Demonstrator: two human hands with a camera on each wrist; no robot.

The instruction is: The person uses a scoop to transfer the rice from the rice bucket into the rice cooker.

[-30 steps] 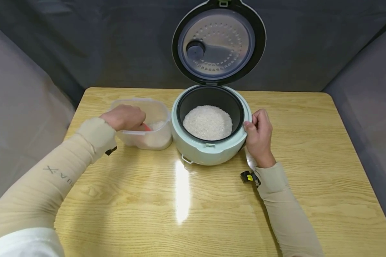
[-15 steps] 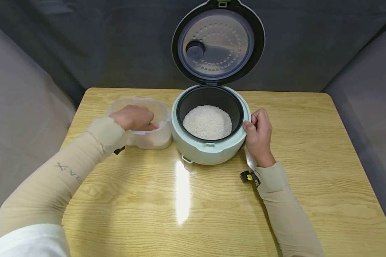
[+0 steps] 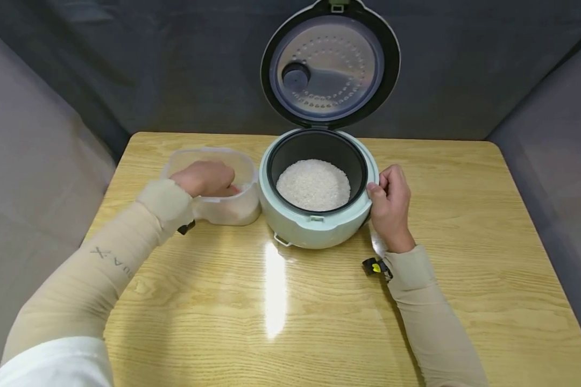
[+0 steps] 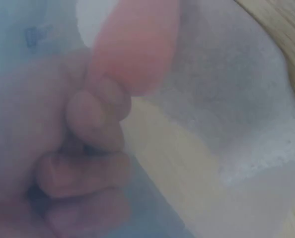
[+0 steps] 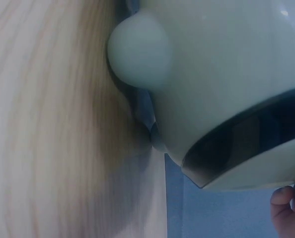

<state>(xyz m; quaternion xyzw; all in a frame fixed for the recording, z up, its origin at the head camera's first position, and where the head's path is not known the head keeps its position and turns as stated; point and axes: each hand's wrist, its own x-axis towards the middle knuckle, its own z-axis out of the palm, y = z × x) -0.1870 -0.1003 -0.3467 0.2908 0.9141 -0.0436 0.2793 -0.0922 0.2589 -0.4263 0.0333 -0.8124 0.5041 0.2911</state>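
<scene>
My left hand [image 3: 205, 178] is down inside a clear plastic container [image 3: 244, 212] with white rice in it. Its curled fingers hold a pink scoop [image 4: 137, 54], seen hazily through the container wall in the left wrist view. Directly beside the container stands a pale green rice cooker [image 3: 300, 234], with a mound of rice [image 3: 313, 185] in its dark inner pot. My right hand [image 3: 391, 207] grips the cooker's right side, thumb at the rim. In the right wrist view its fingers [image 5: 282, 196] show at the lower right, against the cooker's edge.
The cooker's lid [image 3: 363, 91] stands raised at the back, its perforated metal inside facing me. Both things rest on a wooden table [image 3: 319, 322]. Dark cloth [image 3: 189, 70] hangs behind, and pale grey cloth [image 3: 34, 161] borders the left side.
My left hand has moved right inside the container, towards the cooker, and the forearm has followed. My right hand and the cooker have stayed in place.
</scene>
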